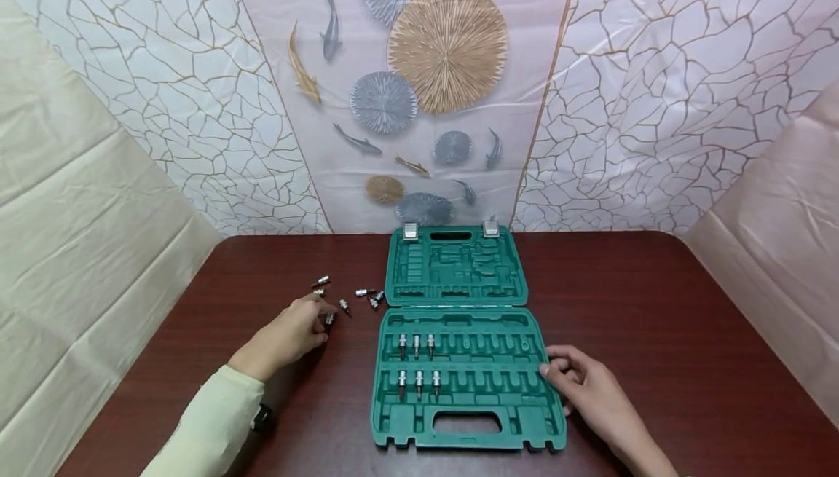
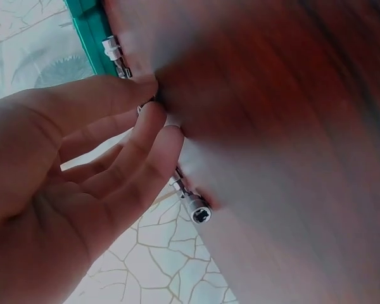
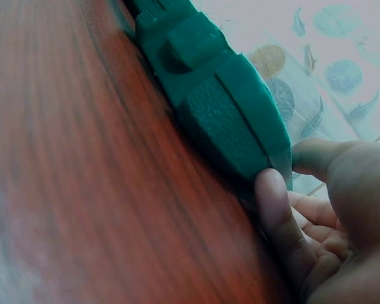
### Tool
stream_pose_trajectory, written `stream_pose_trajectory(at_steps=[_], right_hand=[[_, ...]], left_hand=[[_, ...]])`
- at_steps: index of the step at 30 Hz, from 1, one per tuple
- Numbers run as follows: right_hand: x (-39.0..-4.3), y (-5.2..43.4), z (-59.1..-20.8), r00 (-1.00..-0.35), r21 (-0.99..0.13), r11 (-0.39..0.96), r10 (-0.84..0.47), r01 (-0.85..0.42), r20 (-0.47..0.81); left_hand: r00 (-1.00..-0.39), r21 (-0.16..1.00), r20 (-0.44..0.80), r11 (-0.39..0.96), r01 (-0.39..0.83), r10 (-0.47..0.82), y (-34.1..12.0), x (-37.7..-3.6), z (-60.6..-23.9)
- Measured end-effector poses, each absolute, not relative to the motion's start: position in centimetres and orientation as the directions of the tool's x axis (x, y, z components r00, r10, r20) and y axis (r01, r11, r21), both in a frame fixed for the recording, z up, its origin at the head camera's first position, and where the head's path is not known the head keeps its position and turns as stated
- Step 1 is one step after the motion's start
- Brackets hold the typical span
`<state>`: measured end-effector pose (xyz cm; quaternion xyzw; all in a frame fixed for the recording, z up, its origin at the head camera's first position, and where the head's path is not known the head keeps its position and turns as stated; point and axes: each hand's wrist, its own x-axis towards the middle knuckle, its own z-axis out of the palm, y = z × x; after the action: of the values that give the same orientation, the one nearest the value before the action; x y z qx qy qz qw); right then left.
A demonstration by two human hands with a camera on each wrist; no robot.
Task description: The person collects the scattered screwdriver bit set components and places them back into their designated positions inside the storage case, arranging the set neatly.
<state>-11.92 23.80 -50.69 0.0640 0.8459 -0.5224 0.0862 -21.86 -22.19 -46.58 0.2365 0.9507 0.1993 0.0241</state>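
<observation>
My left hand is over the table at the left, its thumb and forefinger pinching a small metal bit socket. In the left wrist view the fingertips mostly hide that piece. Just beyond the fingers lies another bit socket. My right hand grips the right edge of an open green tool case, thumb and fingers on either side of the rim. Several bit sockets stand in the left slots of the case's near half, in two rows.
More bit sockets lie loose between the left hand and the case. The case's lid lies opened back, with two metal latches at its far edge. A patterned cloth wall rises behind the dark wooden table.
</observation>
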Motion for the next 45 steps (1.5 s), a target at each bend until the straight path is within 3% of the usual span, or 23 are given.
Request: stream_pose_trajectory(at_steps=[11, 17, 34, 45], right_hand=[[-11.9, 23.6, -50.8, -0.976, -0.874, 0.441, 0.026, 0.204, -0.215], [-11.9, 23.6, -50.9, -0.974, -0.871, 0.442, 0.030, 0.214, -0.223], [-11.7, 23.6, -50.7, -0.973, -0.870, 0.440, 0.040, 0.221, -0.227], [-11.8, 23.8, -50.8, -0.976, -0.874, 0.441, 0.029, 0.204, -0.214]], left_hand=[[-0.896, 0.317, 0.013, 0.848, 0.425, 0.444, -22.9, -21.9, -46.6], [-0.909, 0.263, 0.076, 0.871, 0.414, 0.409, -22.7, -21.5, -47.1], [-0.883, 0.320, 0.275, 0.830, 0.457, 0.381, -19.8, -20.1, -45.7], [-0.846, 0.311, 0.260, 0.789, 0.530, 0.466, -17.3, -19.3, -45.1]])
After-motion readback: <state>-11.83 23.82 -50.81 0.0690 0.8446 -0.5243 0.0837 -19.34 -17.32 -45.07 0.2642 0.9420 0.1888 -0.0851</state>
